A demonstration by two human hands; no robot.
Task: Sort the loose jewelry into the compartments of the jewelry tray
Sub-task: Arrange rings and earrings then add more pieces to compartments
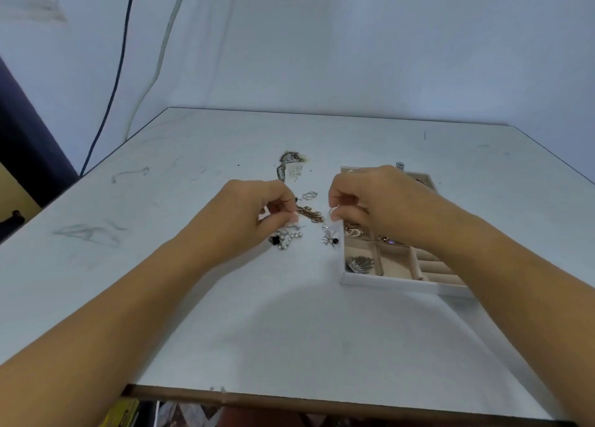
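Note:
Loose jewelry lies in the middle of the white table (193, 298): a gold chain (310, 214), a pearl-and-black-bead piece (286, 238), a silver flower piece (329, 239), a thin silver charm (309, 195) and a tangled heap (289, 165) farther back. My left hand (257, 214) pinches the gold chain's left end. My right hand (370, 201) pinches a small ring (333, 211) just left of the jewelry tray (380, 281). The tray holds a silver leaf brooch (359, 264) and gold pieces (354, 232); my right arm hides much of it.
Beige ring rolls (431, 267) fill the tray's near right section. A small patterned object (400, 165) stands behind the tray. Cables hang on the wall at the back left. The table's near edge runs along the bottom.

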